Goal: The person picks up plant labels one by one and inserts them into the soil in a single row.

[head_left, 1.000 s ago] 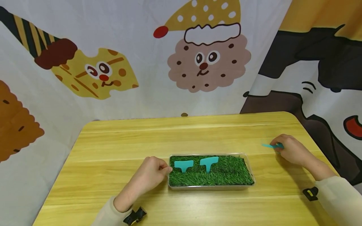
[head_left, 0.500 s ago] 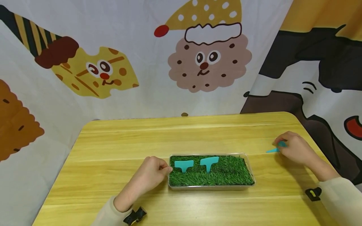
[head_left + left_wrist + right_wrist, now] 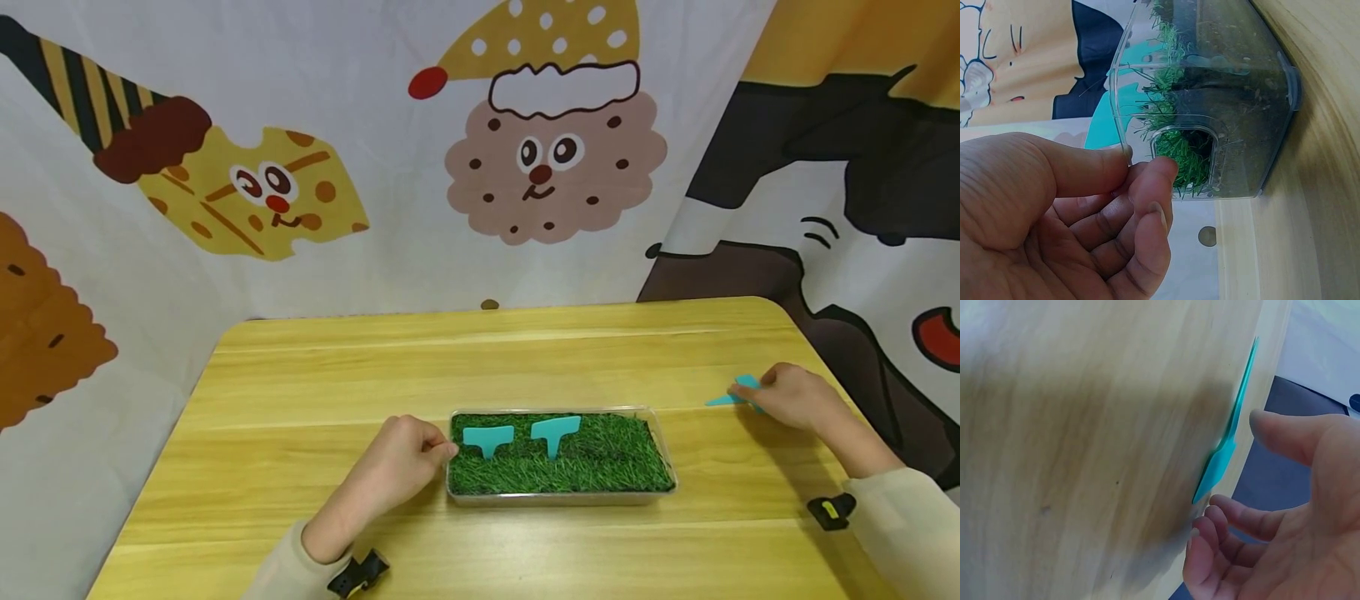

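Observation:
My left hand (image 3: 401,458) pinches the near-left rim of a clear plastic box (image 3: 562,500) between thumb and index finger; the wrist view shows the box's side wall (image 3: 1241,131). Artificial-looking green grass (image 3: 600,450) fills its top. Two turquoise T-shaped plant labels stand upright in it, one at the left (image 3: 487,437) and one nearer the middle (image 3: 555,429). At the right, a third plant label (image 3: 723,400) lies on the table, its pointed end to the left. My right hand (image 3: 802,400) is beside its wide head (image 3: 1215,469), thumb and fingers apart, fingertips close to it.
The yellow wood-grain table (image 3: 337,358) has a rounded far edge close to a curtain (image 3: 390,275) printed with cartoon figures. A black strap (image 3: 831,510) sits on the right wrist and another strap (image 3: 358,575) on the left.
My right hand first drew the plant label down onto the table, then loosened its fingers and shifted slightly right, showing more of the label's head. The left hand and box stayed put.

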{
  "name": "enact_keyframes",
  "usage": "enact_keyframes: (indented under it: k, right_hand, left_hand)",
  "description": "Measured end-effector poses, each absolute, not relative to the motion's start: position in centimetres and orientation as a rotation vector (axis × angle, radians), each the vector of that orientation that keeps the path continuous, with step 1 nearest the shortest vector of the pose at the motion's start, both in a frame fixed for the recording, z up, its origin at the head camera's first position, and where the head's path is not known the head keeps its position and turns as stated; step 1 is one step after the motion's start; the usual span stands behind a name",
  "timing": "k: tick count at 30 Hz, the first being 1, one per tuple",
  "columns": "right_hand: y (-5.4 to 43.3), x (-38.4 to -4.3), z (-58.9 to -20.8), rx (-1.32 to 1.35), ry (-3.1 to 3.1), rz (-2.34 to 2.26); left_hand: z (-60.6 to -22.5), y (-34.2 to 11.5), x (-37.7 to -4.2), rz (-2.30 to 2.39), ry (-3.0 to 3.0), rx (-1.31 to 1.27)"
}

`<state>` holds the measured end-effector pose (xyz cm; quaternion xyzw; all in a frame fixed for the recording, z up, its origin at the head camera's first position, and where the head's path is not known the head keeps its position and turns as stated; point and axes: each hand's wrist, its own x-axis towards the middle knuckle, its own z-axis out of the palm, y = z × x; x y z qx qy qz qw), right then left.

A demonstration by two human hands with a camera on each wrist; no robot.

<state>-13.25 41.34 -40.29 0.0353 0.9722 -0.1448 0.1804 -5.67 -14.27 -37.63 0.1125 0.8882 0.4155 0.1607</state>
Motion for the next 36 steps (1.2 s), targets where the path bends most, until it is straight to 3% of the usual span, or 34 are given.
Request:
enact_keyframes:
  k: [36]
  right_hand:
    - [40.2, -12.6, -40.8, 0.153, 2.920, -0.722]
  left_hand:
    - [-37.6, -14.3, -5.6, 1.191, 2.532, 0.357]
